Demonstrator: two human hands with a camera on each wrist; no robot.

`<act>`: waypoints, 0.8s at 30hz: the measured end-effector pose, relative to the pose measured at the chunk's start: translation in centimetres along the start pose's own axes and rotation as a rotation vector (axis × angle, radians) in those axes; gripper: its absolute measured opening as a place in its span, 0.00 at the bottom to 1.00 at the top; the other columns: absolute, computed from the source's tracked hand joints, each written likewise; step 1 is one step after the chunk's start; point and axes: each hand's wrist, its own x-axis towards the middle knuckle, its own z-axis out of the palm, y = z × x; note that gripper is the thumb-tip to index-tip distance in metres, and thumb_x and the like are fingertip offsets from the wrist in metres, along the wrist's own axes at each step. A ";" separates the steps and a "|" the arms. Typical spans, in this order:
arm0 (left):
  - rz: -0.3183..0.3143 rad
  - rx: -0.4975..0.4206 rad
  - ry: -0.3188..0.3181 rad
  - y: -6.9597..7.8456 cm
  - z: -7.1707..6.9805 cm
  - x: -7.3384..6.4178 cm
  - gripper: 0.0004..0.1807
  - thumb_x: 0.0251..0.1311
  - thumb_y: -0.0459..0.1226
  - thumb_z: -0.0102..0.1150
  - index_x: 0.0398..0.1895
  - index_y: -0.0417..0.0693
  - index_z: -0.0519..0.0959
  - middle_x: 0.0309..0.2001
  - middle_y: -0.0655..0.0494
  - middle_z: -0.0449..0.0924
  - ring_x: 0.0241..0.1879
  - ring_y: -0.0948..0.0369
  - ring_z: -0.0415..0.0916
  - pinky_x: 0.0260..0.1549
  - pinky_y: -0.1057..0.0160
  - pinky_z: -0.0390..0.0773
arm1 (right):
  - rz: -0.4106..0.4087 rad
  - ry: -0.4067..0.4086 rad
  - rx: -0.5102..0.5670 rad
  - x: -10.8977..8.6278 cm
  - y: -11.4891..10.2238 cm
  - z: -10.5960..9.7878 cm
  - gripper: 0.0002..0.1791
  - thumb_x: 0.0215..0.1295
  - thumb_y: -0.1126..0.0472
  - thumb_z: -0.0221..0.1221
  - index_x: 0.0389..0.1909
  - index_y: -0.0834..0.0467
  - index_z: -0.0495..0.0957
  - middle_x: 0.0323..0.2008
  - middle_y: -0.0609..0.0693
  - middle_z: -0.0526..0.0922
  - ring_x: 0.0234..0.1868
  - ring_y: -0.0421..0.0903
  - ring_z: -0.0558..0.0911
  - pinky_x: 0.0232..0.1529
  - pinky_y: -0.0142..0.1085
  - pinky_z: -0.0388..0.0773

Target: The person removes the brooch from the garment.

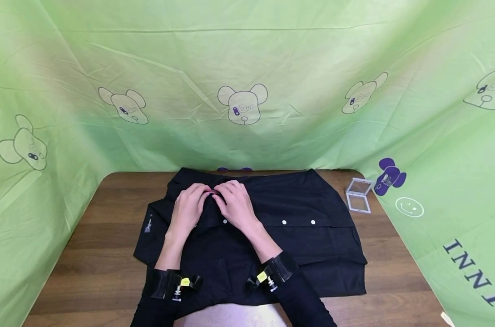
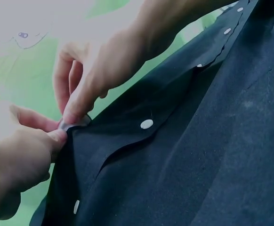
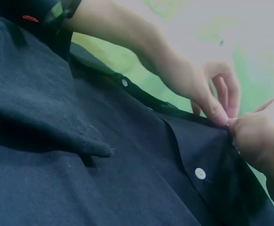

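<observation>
A black button-up shirt [image 1: 304,200] lies spread over the table, its row of white buttons running crosswise. Near its far left part, my left hand [image 1: 188,206] and right hand [image 1: 239,204] meet fingertip to fingertip. Between them they pinch a small thin piece [image 1: 212,191], dark with a reddish edge from above. The left wrist view shows this piece [image 2: 78,125] greyish and shiny against the raised cloth edge; I cannot tell its kind. The right wrist view has my left hand [image 3: 193,84] reaching in from upper left and my right hand [image 3: 259,139] at the right edge.
A small hinged case [image 1: 358,195] with pale frames and see-through windows stands unfolded at the table's far right. The wooden table [image 1: 100,245] borders the shirt on both sides. A green printed cloth [image 1: 247,54] hangs behind and along the sides.
</observation>
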 end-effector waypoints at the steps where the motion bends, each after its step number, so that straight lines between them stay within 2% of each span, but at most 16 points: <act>1: 0.014 0.022 -0.006 0.1 0.0 0.0 0.05 0.76 0.32 0.70 0.50 0.44 0.90 0.51 0.47 0.92 0.50 0.44 0.91 0.51 0.39 0.86 | -0.012 0.000 -0.015 0.0 -0.1 0.0 0.09 0.79 0.58 0.71 0.53 0.55 0.91 0.51 0.48 0.95 0.57 0.50 0.89 0.60 0.45 0.83; 5: 0.065 0.076 -0.009 0.4 -0.2 0.1 0.05 0.76 0.32 0.70 0.49 0.43 0.89 0.51 0.45 0.92 0.50 0.44 0.91 0.52 0.39 0.86 | -0.041 0.008 -0.058 0.0 -0.2 0.2 0.06 0.79 0.58 0.71 0.49 0.55 0.92 0.48 0.47 0.95 0.55 0.49 0.89 0.58 0.43 0.83; 9: 0.080 0.081 -0.010 0.6 -0.3 0.0 0.04 0.76 0.32 0.70 0.49 0.42 0.90 0.50 0.45 0.92 0.49 0.44 0.91 0.52 0.39 0.86 | -0.048 0.029 -0.073 0.0 -0.3 0.3 0.05 0.79 0.59 0.70 0.47 0.55 0.92 0.46 0.46 0.95 0.53 0.49 0.89 0.54 0.43 0.83; 17: 0.083 0.067 -0.029 0.5 -0.3 0.1 0.05 0.77 0.32 0.68 0.49 0.42 0.89 0.50 0.45 0.92 0.51 0.44 0.90 0.53 0.39 0.86 | -0.053 0.046 -0.075 0.0 -0.3 0.5 0.05 0.80 0.60 0.68 0.46 0.55 0.92 0.44 0.45 0.96 0.51 0.47 0.90 0.52 0.41 0.82; 24: 0.080 0.040 -0.036 0.4 -0.3 0.1 0.05 0.77 0.31 0.69 0.50 0.42 0.89 0.51 0.45 0.92 0.51 0.45 0.89 0.55 0.42 0.87 | -0.092 0.100 -0.055 0.0 -0.1 0.7 0.04 0.77 0.63 0.70 0.42 0.56 0.93 0.42 0.46 0.96 0.49 0.47 0.91 0.49 0.40 0.83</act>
